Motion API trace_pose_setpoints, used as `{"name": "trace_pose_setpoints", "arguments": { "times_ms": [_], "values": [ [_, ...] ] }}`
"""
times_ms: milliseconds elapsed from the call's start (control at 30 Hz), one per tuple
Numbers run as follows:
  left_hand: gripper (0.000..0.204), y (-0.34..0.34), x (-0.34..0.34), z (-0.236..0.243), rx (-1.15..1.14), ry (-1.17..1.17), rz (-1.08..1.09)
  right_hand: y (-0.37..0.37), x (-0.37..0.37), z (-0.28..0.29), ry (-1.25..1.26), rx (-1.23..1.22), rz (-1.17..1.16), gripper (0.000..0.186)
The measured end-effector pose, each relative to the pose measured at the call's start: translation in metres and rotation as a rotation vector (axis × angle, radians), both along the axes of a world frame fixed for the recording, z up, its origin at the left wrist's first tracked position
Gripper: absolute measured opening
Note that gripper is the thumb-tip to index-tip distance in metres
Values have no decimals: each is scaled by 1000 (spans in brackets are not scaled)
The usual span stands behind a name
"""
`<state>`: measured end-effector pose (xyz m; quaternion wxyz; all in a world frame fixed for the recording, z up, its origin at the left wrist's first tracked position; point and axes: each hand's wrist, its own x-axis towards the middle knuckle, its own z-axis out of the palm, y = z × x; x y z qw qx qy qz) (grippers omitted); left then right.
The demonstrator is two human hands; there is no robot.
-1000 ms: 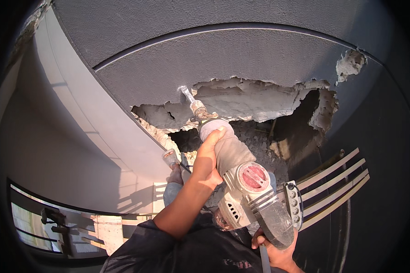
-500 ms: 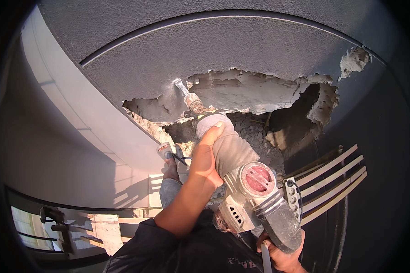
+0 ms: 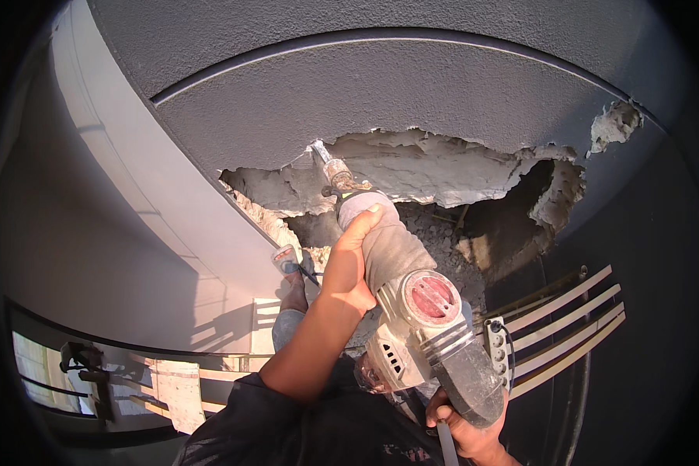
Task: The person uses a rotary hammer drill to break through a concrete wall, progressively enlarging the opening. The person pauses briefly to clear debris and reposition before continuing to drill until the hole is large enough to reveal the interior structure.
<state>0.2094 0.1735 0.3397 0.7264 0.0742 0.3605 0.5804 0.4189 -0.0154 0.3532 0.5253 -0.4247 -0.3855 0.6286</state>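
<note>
My left hand [image 3: 354, 262] wraps the breaker [image 3: 429, 301] and my right hand [image 3: 475, 439] clasps its rear at five o'clock, seemingly to steady the chisel [image 3: 320, 151] at eleven.

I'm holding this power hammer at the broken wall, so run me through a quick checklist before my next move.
1. Left hand around the front of the power hammer: ok, wrapped over its cloth cover.
2. Right hand at the rear handle: ok, though the tool partly hides the grip.
3. Chisel tip at the wall: ok, it sits at the broken edge.
4. Gloves: not ok, both hands are bare.
5. Sturdy footwear: probably not ok, the visible foot seems lightly shod.
6. Hammer plugged into the power strip: cannot tell, the cord's path is unclear.
</note>
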Motion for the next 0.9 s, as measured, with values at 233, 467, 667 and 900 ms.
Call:
{"name": "trace_pose_setpoints", "arguments": {
  "times_ms": [233,467,667,900],
  "values": [
    [41,27,-14,-6,20,91,28,23,-2,-6,-34,100,87,32],
    [36,24,-17,-79,59,31,3,18,-7,-133,-78,187,101,14],
    [33,-2,-34,-126,39,19,-75,-5,-12,-139,-35,9,164,16],
    [36,-21,-13,-104,-52,-46,-14,-10,9,-109,-57,-10,158,26]
  ]
}}
